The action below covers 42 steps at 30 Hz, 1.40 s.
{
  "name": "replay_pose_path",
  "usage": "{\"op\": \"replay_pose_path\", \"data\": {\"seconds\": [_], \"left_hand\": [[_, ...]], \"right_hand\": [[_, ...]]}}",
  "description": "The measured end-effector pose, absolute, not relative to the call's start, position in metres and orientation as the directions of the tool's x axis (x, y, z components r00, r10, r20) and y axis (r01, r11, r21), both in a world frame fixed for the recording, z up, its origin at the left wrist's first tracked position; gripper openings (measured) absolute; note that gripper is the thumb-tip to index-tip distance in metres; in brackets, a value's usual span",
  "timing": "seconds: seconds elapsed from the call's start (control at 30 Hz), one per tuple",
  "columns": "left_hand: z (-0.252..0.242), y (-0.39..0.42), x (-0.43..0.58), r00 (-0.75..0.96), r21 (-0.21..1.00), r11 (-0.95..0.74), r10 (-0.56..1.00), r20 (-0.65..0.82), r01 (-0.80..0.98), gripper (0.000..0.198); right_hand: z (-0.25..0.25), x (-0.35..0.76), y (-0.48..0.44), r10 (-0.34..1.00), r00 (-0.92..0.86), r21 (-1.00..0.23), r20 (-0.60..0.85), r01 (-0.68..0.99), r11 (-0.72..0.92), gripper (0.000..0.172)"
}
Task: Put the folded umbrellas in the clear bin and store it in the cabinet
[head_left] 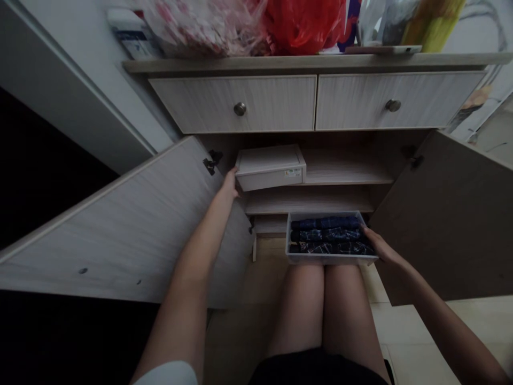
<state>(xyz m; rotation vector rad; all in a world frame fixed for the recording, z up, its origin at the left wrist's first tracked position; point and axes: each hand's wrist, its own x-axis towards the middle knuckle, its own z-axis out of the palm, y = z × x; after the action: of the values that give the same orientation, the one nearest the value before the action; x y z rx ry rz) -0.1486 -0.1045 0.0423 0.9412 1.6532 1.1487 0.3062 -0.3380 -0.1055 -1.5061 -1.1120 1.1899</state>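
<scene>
So both hands are kept busy here, clock read from the middle of the view. The white box [264, 167] is seen close to the hub at 12, set a bit askew on the upper shelf [348, 166], with its near edge poked slightly past the shelf lip. Its 8 o'clock corner is touched by the left hand [230, 183], fingers bent around that end. It's pretty dim in there and the fingertips are partly hidden, so how far that hand is closed honestly can't be told.

Over at 4 o'clock, a clear bin [326, 260] is held right by the knees. Its 3 o'clock end is pinched by the right hand [380, 245], thumb up at the rim and the rest of the hand wrapped outside, so that one's clamped on. Three rolled plaid bundles [331, 234] are packed in the bin, lined up side by side with dark ends at 9 o'clock.

Both cabinet doors are swung wide, one door [132, 224] at 9 and the other door [452, 224] at 3. Up at 12 to 1, the cabinet top [304, 63] is loaded with stuff, a red bag [306, 24] included.
</scene>
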Motion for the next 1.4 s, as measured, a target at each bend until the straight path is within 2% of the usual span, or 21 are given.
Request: {"op": "replay_pose_path", "data": {"seconds": [0.07, 0.1, 0.3, 0.43, 0.63, 0.83, 1.03, 1.2, 1.4], "left_hand": [[0.047, -0.107, -0.152, -0.295, 0.902, 0.431, 0.859, -0.419, -0.027, 0.093], [0.049, -0.108, -0.153, -0.270, 0.888, 0.454, 0.849, -0.455, -0.071, 0.090], [0.055, -0.119, -0.143, -0.208, 0.913, 0.379, 0.890, -0.405, -0.154, 0.050], [0.061, -0.134, -0.139, -0.209, 0.917, 0.369, 0.895, -0.394, -0.148, 0.038], [0.062, -0.163, -0.153, -0.187, 0.931, 0.343, 0.913, -0.362, -0.124, 0.037], [0.054, -0.186, -0.175, -0.131, 0.916, 0.347, 0.917, -0.376, -0.201, 0.036], [0.044, -0.206, -0.195, -0.074, 0.905, 0.360, 0.920, -0.385, -0.226, 0.038], [0.038, -0.228, -0.192, -0.007, 0.904, 0.375, 0.923, -0.385, -0.205, 0.041], [0.034, -0.242, -0.175, 0.001, 0.903, 0.370, 0.926, -0.379, -0.218, 0.045]], "right_hand": [[-0.104, 0.306, -0.339, 0.978, 0.119, -0.975, -0.172, 0.122, -0.186, 0.077], [-0.102, 0.305, -0.340, 0.980, 0.106, -0.976, -0.166, 0.125, -0.179, 0.075], [-0.095, 0.304, -0.342, 0.967, 0.103, -0.965, -0.233, 0.096, -0.243, 0.070], [-0.090, 0.304, -0.343, 0.956, 0.097, -0.956, -0.277, 0.069, -0.284, 0.063], [-0.080, 0.314, -0.352, 0.955, 0.157, -0.962, -0.253, 0.065, -0.266, 0.051], [-0.052, 0.345, -0.365, 0.845, 0.408, -0.938, -0.346, -0.164, -0.305, 0.046], [0.010, 0.354, -0.369, 0.738, 0.523, -0.903, -0.426, -0.295, -0.312, 0.035], [0.039, 0.347, -0.357, 0.708, 0.586, -0.916, -0.395, -0.310, -0.254, 0.025], [0.037, 0.345, -0.338, 0.727, 0.582, -0.925, -0.364, -0.316, -0.211, 0.020]]}}
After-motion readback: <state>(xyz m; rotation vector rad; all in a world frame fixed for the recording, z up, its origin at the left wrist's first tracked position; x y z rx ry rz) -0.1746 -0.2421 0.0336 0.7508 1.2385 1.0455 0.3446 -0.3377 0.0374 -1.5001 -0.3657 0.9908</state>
